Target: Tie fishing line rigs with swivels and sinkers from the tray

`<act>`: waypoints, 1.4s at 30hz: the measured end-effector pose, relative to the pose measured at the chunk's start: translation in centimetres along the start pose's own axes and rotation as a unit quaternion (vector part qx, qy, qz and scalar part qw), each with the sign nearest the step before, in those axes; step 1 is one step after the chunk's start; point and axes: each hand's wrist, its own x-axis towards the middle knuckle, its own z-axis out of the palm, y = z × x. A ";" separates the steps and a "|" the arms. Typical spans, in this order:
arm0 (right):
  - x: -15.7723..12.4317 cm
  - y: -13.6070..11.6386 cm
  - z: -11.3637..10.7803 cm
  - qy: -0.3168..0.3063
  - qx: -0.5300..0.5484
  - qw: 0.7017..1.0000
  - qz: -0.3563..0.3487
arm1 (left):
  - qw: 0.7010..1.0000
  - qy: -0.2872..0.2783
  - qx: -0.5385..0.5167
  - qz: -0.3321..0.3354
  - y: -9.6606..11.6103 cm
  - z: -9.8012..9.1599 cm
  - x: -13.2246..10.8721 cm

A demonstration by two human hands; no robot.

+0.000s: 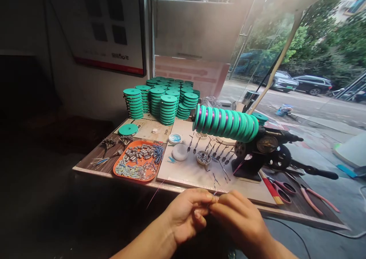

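My left hand (187,209) and my right hand (241,217) meet in front of the table's near edge, fingertips pinched together. A thin purple line (215,193) shows at the pinch, and both hands are closed on it; anything smaller between the fingertips is hidden. Just beyond them, on a pale board (183,179), lie small metal swivel-like pieces (215,179) and a row of dark sinker-like pieces with wire ends (219,152). A small bowl of metal bits (203,158) stands among these. Behind, green foam spools (225,123) wound with purple line sit on a hand-cranked winder (268,144).
Left, an orange tray (116,171) holds metal cylinders and small coloured tubes. Stacks of green spools (168,110) stand at the back. A white round lid (180,152) lies on the board. Scissors (284,192) and pink-handled pliers (311,200) lie right, below the winder's crank handle (320,171).
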 end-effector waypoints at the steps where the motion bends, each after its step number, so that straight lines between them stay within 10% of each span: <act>1: -0.5 0.0 0.2 -0.007 0.087 0.991 0.103 | 1.000 0.000 0.016 0.008 0.0 0.1 0.0; 4: -1.8 -0.6 0.7 -0.066 0.281 0.898 0.332 | 0.996 0.006 0.080 0.045 -0.1 0.5 -0.2; 7: -1.8 -2.1 0.1 -0.079 0.267 0.912 0.300 | 0.947 0.048 0.244 0.203 -0.4 0.5 -0.3; 12: 2.6 -3.0 -2.6 -0.091 0.184 0.958 0.201 | 0.614 0.116 0.622 0.472 -1.9 -0.8 -0.3; 18: 10.3 0.6 -2.0 -0.189 0.329 0.841 0.385 | 0.402 0.176 0.678 0.590 -2.2 -2.0 0.1; 21: 10.8 1.3 -1.0 -0.207 0.332 0.837 0.384 | 0.477 0.139 0.663 0.560 -1.5 -1.6 -0.1; 25: 7.0 0.5 -1.6 -0.076 0.163 0.953 0.243 | 0.880 0.114 0.349 0.301 -0.3 -0.6 -0.1; 27: 4.7 0.0 -2.1 -0.018 -0.011 0.999 0.031 | 0.958 0.094 0.218 0.159 0.1 -0.4 0.1; 31: 2.0 -0.3 -1.8 -0.048 -0.171 0.964 -0.196 | 0.984 0.040 0.164 0.059 0.4 -0.2 0.3; 38: -0.6 -1.4 1.2 0.018 -0.052 0.998 -0.043 | 0.965 0.047 0.212 0.144 -0.1 0.2 -0.2; 40: -0.4 -2.1 0.7 0.017 0.018 0.999 -0.022 | 0.904 0.062 0.330 0.265 -0.2 0.0 -0.3; 42: 1.3 -2.4 -0.5 -0.015 0.116 0.992 0.051 | 0.756 0.077 0.510 0.403 -0.4 -0.5 -0.5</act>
